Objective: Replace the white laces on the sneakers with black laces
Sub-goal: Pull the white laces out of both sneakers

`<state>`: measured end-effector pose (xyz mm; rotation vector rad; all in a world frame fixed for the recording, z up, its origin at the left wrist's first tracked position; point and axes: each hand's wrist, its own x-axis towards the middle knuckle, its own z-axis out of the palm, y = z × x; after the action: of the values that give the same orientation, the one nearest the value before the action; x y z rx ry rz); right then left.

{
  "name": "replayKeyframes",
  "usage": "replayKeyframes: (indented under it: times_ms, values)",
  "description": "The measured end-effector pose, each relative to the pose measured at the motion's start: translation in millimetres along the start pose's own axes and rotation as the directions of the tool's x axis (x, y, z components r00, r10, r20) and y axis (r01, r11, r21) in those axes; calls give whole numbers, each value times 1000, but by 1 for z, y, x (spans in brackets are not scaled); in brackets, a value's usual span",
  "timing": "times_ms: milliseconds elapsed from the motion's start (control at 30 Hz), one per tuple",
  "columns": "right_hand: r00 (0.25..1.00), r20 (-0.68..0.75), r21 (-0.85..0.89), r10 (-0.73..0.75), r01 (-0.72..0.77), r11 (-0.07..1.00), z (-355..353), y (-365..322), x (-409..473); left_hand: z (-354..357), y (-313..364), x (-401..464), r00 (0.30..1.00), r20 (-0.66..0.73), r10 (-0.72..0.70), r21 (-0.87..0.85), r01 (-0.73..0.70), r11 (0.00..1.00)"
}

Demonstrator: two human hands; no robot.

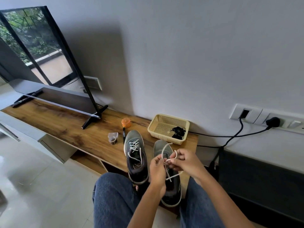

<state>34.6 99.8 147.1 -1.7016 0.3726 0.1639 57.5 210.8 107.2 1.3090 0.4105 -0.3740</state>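
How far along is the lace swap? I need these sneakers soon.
Early. The right sneaker looks unlaced; both hands, left hand and right hand, hold its loose white lace, seemingly bundling it. The left sneaker still carries its white lace. The black laces lie unused in the basket, so both shoes need relacing.

You are looking at two sneakers (135, 155) standing side by side near the front edge of one wooden shelf top (65, 127). You are seeing two white laces: one (135, 149) threaded in the left sneaker, the other (166, 159) held loose over the right sneaker (171, 190). Your two hands, left hand (157, 170) and right hand (184, 162), are pinching it. One basket (167, 128) is sitting near the back right corner, holding a bundle of black laces (178, 131); their number is unclear. One orange pot (126, 123), one marker (123, 134), one small clear box (113, 137) and one television (41, 51) are sharing the top.
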Motion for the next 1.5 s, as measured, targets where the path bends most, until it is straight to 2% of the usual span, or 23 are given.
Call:
replayKeyframes:
  times_ms: [100,233,367,500,567,633,700,767,833,933,1000,1133,1200,1300,1367,1433,1500]
  values:
    - [1000,-26,-263,-11,4,965,9,27,7,-2,-14,-13,999,35,-25,108,21,994]
    - [998,17,-511,-64,64,857,22,55,9,-6,-15,-22,996,86,-9,338,-20,941]
    - [985,90,-727,-150,168,665,38,74,3,-11,-21,-21,979,198,-37,571,-85,816]
    - [979,133,-851,-153,192,488,38,79,7,-20,-21,-16,951,245,-187,597,4,802]
    - [983,158,-821,-91,182,542,33,75,12,-21,-21,-14,946,262,-193,598,-2,802]
    - [991,129,-746,-37,121,655,24,68,15,-20,-22,-13,955,260,-141,627,-56,777]
    - [998,34,-668,-46,57,742,12,60,16,-19,-19,-14,966,253,-61,677,-131,724]
    - [992,-94,-619,-89,12,786,2,57,18,-22,-18,-10,970,242,12,725,-189,662]
    - [977,-185,-587,-111,-19,810,-6,60,20,-27,-19,-9,973,227,46,767,-208,606]
    - [989,-145,-601,-17,-74,796,-7,71,22,-36,-25,-9,971,199,133,824,-239,514]
    - [988,-153,-571,-20,-72,818,0,75,17,-41,-30,-10,970,191,148,872,-237,428]
    - [960,-211,-465,-183,66,883,23,80,8,-46,-40,-9,974,163,160,891,-215,400]
    - [949,-178,-495,-259,141,858,34,86,6,-44,-40,-11,966,152,210,892,-226,392]
    - [963,-100,-570,-252,152,807,44,91,1,-39,-41,-15,951,220,218,900,-284,331]
    - [973,-50,-625,-224,145,767,47,94,-2,-36,-43,-16,927,312,210,909,-355,217]
    - [958,-58,-724,-282,154,672,48,96,-3,-35,-44,-17,917,354,185,926,-371,67]
    - [952,-68,-811,-299,122,572,44,101,-1,-35,-47,-17,919,358,166,932,-363,2]
